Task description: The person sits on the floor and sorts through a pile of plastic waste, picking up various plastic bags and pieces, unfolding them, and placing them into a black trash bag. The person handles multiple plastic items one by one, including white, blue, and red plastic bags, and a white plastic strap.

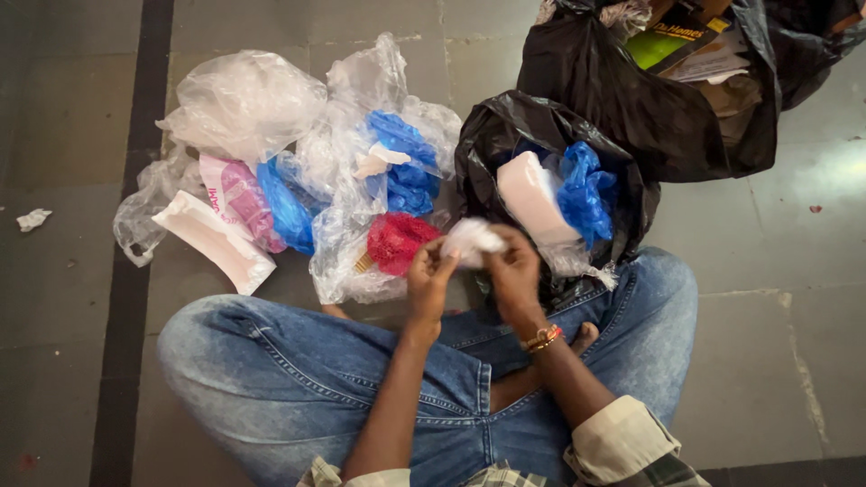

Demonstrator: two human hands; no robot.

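Both hands pinch one crumpled white wad (473,240) between them, held above the crossed legs: the left hand (429,278) has its fingers curled and closed on the wad's left side, and the right hand (514,269), with a bracelet (541,338) at the wrist, grips its right side with bent fingers. Just behind the wad gapes a black bag (492,144) holding a white foam piece (532,198) and blue plastic (586,191); a second black bag (649,108) with papers stands at the floor's far right. Left of the hands lies a red net (397,242) among clear bags (253,104), more blue plastic (401,167), a pink packet (236,200) and a white carton (215,240). A paper scrap (33,219) lies near the floor's left edge. Both forearms reach forward from the lap, the wrists bent inward toward each other.
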